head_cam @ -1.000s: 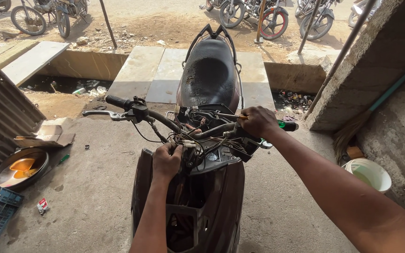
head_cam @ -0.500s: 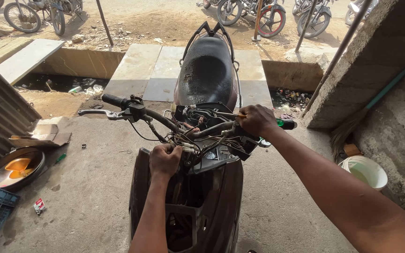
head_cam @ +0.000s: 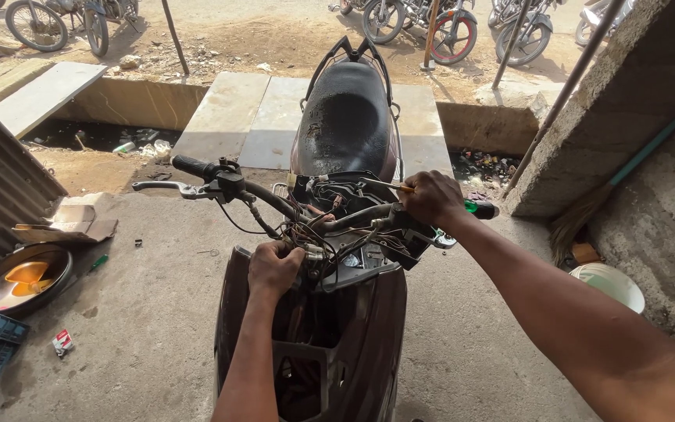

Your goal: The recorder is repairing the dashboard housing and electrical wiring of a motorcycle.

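We're mid-work on the scooter (head_cam: 330,312) wiring: left hand (head_cam: 273,270) fisted on the wires (head_cam: 318,238), right hand (head_cam: 430,197) clamped on a screwdriver (head_cam: 400,187) just behind them. Next probably needs steady tip placement.

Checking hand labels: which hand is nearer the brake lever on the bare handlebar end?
Left. The left hand grips the wiring at the scooter's centre, just right of the brake lever. The right hand, holding a screwdriver, is farther away, toward the opposite bar end.

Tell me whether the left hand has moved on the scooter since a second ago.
No. The left hand stays gripped at the wire bundle below the handlebar, in the same spot relative to the seat; only the camera shifted slightly.
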